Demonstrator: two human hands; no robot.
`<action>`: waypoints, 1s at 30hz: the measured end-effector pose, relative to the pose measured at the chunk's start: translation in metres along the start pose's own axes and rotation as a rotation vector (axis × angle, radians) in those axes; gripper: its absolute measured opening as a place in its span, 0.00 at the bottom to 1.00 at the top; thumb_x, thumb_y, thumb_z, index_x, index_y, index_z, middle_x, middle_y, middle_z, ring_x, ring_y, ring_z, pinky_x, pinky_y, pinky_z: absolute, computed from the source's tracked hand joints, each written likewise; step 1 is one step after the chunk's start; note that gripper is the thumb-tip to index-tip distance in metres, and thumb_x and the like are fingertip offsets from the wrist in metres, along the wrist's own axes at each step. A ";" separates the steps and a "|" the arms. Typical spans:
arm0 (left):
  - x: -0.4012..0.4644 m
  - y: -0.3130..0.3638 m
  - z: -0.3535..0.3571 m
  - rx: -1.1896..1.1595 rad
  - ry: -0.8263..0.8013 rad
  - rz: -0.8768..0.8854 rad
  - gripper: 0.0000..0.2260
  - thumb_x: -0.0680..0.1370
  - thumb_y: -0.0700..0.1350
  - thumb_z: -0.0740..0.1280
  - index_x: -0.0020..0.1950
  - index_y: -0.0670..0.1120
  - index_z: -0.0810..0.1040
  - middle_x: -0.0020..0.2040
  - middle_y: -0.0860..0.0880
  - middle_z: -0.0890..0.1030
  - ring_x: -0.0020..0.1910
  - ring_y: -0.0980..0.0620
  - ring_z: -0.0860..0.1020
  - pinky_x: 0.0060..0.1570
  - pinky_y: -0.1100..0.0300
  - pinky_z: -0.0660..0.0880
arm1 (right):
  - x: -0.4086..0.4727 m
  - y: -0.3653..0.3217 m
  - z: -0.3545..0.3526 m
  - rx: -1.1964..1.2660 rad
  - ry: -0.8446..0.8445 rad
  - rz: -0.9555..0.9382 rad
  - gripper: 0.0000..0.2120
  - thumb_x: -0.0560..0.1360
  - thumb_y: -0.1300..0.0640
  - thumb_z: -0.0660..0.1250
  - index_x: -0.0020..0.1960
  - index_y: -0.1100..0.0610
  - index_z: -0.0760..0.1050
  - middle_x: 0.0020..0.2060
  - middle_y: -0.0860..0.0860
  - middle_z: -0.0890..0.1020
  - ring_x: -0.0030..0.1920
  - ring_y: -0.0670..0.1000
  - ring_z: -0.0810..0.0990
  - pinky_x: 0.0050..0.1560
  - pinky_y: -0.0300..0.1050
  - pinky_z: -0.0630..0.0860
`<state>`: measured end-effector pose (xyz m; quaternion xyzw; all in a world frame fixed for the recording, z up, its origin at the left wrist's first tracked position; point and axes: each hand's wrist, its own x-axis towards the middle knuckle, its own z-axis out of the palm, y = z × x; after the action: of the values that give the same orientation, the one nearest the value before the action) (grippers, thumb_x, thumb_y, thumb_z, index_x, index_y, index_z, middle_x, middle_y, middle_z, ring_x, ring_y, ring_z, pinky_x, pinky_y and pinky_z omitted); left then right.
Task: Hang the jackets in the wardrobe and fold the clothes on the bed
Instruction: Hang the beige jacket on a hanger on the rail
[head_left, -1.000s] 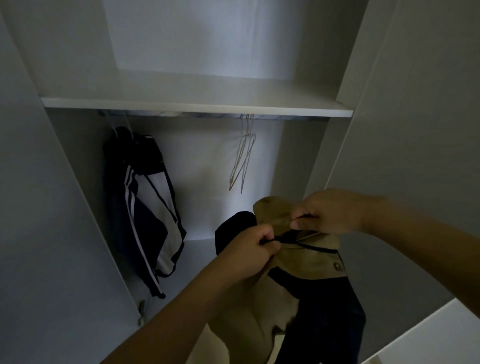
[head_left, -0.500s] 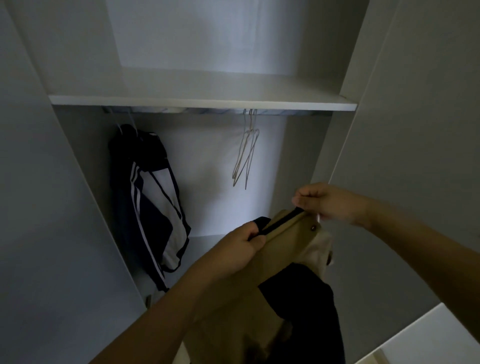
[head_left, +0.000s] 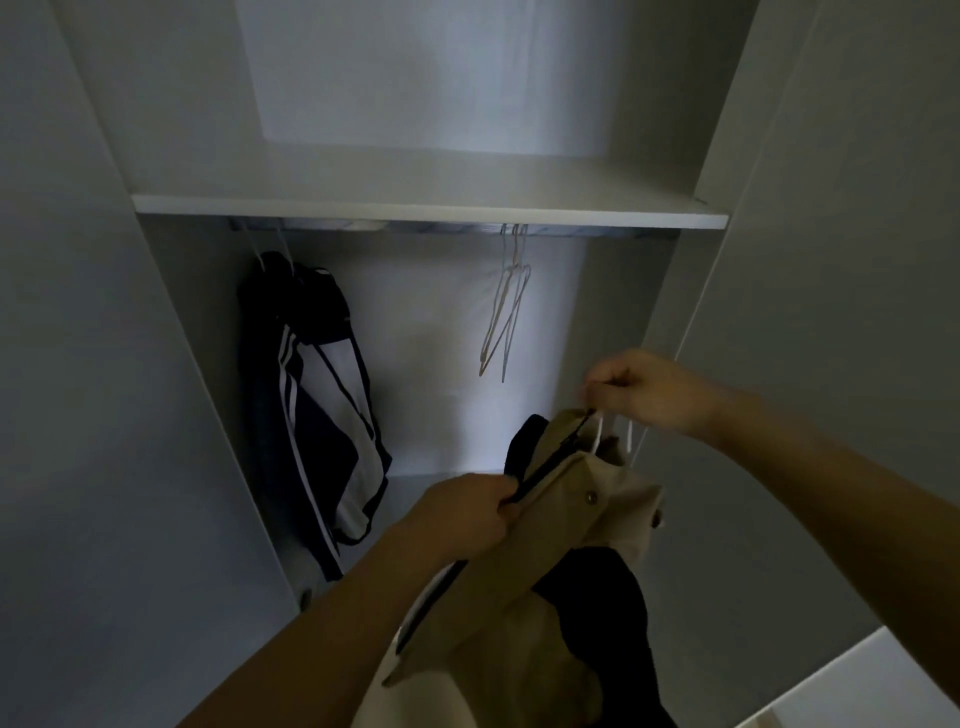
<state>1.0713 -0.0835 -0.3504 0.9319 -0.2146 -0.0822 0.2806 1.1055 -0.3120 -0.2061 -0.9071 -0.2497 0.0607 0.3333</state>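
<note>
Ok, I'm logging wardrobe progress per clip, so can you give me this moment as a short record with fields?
left hand: grips the zip edge of the tan jacket
right hand: pinches the top of the zip, beside a white hanger in the collar
rail: striped dark jacket hangs at left; empty wire hangers at centre
tan jacket status: not yet on the rail
</note>
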 end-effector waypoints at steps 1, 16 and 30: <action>0.001 0.000 0.005 0.026 -0.054 0.003 0.12 0.83 0.48 0.58 0.41 0.44 0.71 0.39 0.49 0.76 0.39 0.51 0.75 0.38 0.59 0.70 | 0.002 -0.004 -0.002 0.030 0.047 -0.026 0.14 0.79 0.57 0.64 0.35 0.56 0.77 0.27 0.41 0.75 0.29 0.38 0.73 0.34 0.26 0.69; 0.082 0.020 -0.088 0.325 0.006 0.065 0.21 0.77 0.49 0.65 0.69 0.53 0.67 0.70 0.47 0.69 0.73 0.45 0.62 0.76 0.46 0.48 | 0.000 -0.077 -0.030 -0.555 0.093 -0.393 0.03 0.79 0.53 0.65 0.48 0.53 0.76 0.23 0.39 0.67 0.26 0.40 0.72 0.32 0.32 0.64; 0.013 -0.011 -0.070 -0.192 0.129 -0.169 0.27 0.79 0.38 0.65 0.20 0.56 0.69 0.22 0.59 0.71 0.25 0.63 0.70 0.27 0.69 0.63 | 0.020 -0.017 -0.026 -0.964 0.101 -0.119 0.19 0.81 0.51 0.57 0.71 0.48 0.62 0.46 0.52 0.78 0.46 0.51 0.76 0.50 0.46 0.73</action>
<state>1.1063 -0.0472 -0.2983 0.9189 -0.1078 -0.0655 0.3738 1.1236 -0.3061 -0.1741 -0.9442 -0.2842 -0.1249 -0.1104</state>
